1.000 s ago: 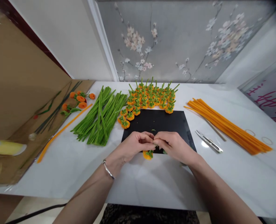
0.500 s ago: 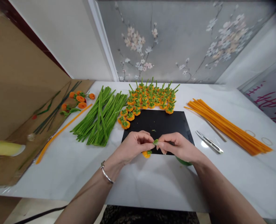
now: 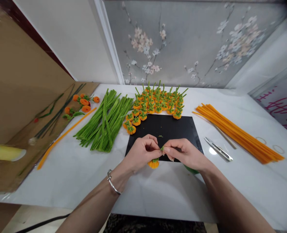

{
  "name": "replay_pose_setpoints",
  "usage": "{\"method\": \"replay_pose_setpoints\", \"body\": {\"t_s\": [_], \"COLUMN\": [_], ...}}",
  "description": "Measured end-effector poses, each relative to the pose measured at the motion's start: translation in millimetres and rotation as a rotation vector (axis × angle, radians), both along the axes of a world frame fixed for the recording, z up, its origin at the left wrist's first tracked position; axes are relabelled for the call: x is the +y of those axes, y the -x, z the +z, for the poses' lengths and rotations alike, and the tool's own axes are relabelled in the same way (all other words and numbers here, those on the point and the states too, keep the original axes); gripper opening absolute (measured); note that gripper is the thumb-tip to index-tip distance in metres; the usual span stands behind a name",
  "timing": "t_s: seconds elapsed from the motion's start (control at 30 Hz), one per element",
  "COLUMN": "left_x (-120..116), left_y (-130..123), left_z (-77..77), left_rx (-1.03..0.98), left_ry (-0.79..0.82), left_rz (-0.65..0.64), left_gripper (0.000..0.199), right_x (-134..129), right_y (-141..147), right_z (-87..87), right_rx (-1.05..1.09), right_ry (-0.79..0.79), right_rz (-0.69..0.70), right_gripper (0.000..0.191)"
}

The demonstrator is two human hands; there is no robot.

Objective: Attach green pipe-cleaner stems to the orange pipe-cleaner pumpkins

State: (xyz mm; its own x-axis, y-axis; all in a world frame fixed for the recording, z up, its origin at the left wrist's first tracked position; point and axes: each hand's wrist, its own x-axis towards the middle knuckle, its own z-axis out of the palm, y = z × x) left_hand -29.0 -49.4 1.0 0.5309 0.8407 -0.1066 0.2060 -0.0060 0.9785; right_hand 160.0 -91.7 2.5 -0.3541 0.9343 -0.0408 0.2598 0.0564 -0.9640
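Observation:
My left hand point(image 3: 143, 151) and my right hand point(image 3: 182, 151) meet over the front of a black mat point(image 3: 167, 124). Thumb and fingers of both are pinched on a short green chenille stem point(image 3: 162, 148), mostly covered by the fingertips. Just under the left fingertips is an orange chenille flower head point(image 3: 153, 164) with a green top; whether the pinched piece joins it I cannot tell. Behind the mat stand several similar orange heads point(image 3: 158, 108) with green stems sticking up. A green object point(image 3: 191, 169) lies partly hidden beneath my right wrist.
Left of the mat lies a pile of green chenille stems point(image 3: 104, 123), with a single orange strip point(image 3: 65, 139) beyond. Orange chenille stems point(image 3: 240, 134) and metal tweezers point(image 3: 218, 149) lie at the right. Finished-looking orange flowers point(image 3: 84, 103) rest on cardboard point(image 3: 31, 119) at far left.
The orange head under my left hand has turned, showing more of its ribbed side. Less of the green piece shows between my fingertips. Both hands stay in nearly the same place.

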Motion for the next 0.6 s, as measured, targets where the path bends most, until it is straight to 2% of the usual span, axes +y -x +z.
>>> {"method": "replay_pose_setpoints", "body": {"t_s": [0.23, 0.37, 0.43, 0.6], "left_x": [0.0, 4.3, 6.4, 8.7], "left_y": [-0.1, 3.3, 4.6, 4.1], "left_z": [1.6, 6.9, 8.2, 4.5], "left_rx": [-0.006, -0.066, -0.073, -0.042], "left_ry": [0.043, 0.181, 0.2, 0.148], "left_rz": [-0.041, -0.251, -0.302, -0.233], "left_gripper": [0.016, 0.01, 0.012, 0.015], "right_x": [-1.2, -1.5, -1.7, -1.6], "right_y": [1.3, 0.7, 0.2, -0.9], "right_z": [2.4, 3.7, 3.8, 3.1], "right_rx": [-0.211, -0.192, -0.191, -0.228], "right_ry": [-0.207, -0.254, -0.247, -0.233], "right_rz": [-0.014, 0.018, 0.034, 0.035], "right_gripper": [0.024, 0.027, 0.029, 0.031]}}
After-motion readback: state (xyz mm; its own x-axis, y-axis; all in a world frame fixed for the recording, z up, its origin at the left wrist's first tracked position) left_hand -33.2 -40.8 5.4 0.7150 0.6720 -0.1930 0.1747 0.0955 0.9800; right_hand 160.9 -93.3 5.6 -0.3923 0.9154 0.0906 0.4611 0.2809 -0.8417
